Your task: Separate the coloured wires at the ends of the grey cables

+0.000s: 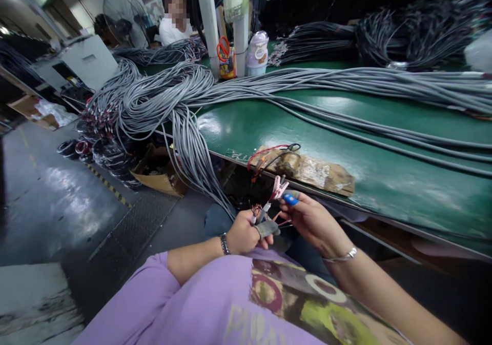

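The left hand (248,232), a grey cover on its thumb, is curling closed around the stripped ends of grey cable, with thin orange and reddish wires (257,209) poking out past the fingers. The right hand (307,214), wearing a bright blue fingertip cover (290,199), is bringing its thumb and fingers nearly together beside those wires; I can't tell whether it is gripping one. A pale pink plastic clip (277,187) is sitting between the hands, just ahead of them, its far end pointing toward the desk.

Just beyond the hands, a flat brown cardboard strip wrapped in clear tape (323,175) is lying along the edge of the green-topped desk (403,191), with red and black leads (269,150) looping over its left end. A thick bundle of grey cables (192,150) is hanging over the edge to the left of the hands. Farther ahead, orange-handled scissors (223,47) and a lilac bottle (258,53) are standing beside a post, and a person in a white top (175,32) is sitting beyond, ahead and to the left.
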`<state>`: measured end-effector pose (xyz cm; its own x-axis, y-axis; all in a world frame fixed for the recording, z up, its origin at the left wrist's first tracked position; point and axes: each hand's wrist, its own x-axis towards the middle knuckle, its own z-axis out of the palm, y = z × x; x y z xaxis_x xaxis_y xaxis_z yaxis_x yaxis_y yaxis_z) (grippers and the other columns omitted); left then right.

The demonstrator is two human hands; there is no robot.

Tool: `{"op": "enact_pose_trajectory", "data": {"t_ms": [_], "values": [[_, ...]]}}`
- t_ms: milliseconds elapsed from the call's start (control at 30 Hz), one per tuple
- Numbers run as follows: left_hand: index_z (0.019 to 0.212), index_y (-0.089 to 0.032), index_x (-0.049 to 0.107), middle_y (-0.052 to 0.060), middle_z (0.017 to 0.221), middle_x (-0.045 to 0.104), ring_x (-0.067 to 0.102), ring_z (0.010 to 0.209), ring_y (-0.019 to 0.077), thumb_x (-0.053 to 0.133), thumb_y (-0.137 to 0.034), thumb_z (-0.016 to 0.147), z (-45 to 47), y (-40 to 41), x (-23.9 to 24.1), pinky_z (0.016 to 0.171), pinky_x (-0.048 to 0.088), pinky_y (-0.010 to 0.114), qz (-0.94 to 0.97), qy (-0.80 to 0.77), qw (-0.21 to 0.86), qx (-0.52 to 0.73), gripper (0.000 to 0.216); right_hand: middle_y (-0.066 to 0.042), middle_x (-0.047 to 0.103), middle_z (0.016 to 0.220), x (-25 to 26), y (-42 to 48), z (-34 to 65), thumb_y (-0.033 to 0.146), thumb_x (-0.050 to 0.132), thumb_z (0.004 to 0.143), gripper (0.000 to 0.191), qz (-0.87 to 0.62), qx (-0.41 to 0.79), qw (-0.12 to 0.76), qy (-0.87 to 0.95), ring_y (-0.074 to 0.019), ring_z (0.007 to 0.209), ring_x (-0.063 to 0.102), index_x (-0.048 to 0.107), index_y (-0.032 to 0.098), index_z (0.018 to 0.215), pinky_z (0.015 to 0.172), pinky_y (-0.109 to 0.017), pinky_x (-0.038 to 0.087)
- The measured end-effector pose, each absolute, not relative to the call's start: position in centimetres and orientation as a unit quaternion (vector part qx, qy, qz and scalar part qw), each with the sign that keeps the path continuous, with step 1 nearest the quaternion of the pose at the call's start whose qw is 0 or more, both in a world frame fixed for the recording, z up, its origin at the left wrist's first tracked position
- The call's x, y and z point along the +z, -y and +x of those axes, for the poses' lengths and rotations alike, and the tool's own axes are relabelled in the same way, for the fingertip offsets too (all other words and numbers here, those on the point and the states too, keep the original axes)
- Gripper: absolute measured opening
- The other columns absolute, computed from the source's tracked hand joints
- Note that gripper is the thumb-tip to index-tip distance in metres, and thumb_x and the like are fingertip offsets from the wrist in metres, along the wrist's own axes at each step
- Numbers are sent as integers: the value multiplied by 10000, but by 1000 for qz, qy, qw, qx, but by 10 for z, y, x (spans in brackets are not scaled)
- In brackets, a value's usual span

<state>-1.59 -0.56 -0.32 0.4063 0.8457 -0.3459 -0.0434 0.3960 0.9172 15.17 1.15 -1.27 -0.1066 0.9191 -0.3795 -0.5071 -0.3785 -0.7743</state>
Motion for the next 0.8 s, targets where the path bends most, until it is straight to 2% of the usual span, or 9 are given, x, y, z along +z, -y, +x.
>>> {"op": "enact_pose_trajectory", "data": {"t_ms": [100, 200, 400, 633, 800], "values": [[696, -130, 575, -2, 513, 588, 491, 356, 73, 712, -571, 658, -18, 5, -7, 356, 322, 182, 443, -453, 689, 351, 464, -17, 658, 783, -11, -7, 155, 417, 825, 610, 318, -415, 749, 456, 241, -139, 674, 590, 686, 204, 801, 632, -278, 502], [715, -131, 581, -2, 517, 594, 496, 361, 75, 698, -557, 689, -18, 4, -13, 354, 308, 181, 442, -459, 679, 364, 443, -12, 645, 740, -11, 0, 151, 463, 796, 648, 334, -412, 755, 419, 291, -132, 641, 565, 679, 191, 802, 621, -281, 476], [697, -133, 573, -1, 521, 596, 503, 368, 79, 715, -554, 677, -17, 5, -13, 372, 345, 189, 450, -463, 674, 359, 445, 14, 605, 629, -14, 2, 140, 443, 817, 622, 336, -439, 712, 427, 344, -111, 586, 508, 641, 173, 716, 585, -257, 387], [678, -133, 574, 1, 519, 594, 506, 373, 74, 701, -537, 697, -18, 8, -9, 374, 326, 180, 453, -463, 667, 368, 424, 16, 592, 608, -12, 3, 136, 411, 796, 638, 291, -437, 706, 440, 342, -111, 544, 490, 639, 178, 712, 564, -263, 379], [662, -137, 563, -2, 510, 591, 504, 368, 72, 699, -518, 695, -19, 7, -8, 371, 325, 175, 459, -457, 677, 349, 406, -8, 632, 629, -11, 3, 135, 435, 755, 704, 288, -420, 693, 426, 403, -132, 566, 531, 633, 179, 758, 586, -274, 397]]}}
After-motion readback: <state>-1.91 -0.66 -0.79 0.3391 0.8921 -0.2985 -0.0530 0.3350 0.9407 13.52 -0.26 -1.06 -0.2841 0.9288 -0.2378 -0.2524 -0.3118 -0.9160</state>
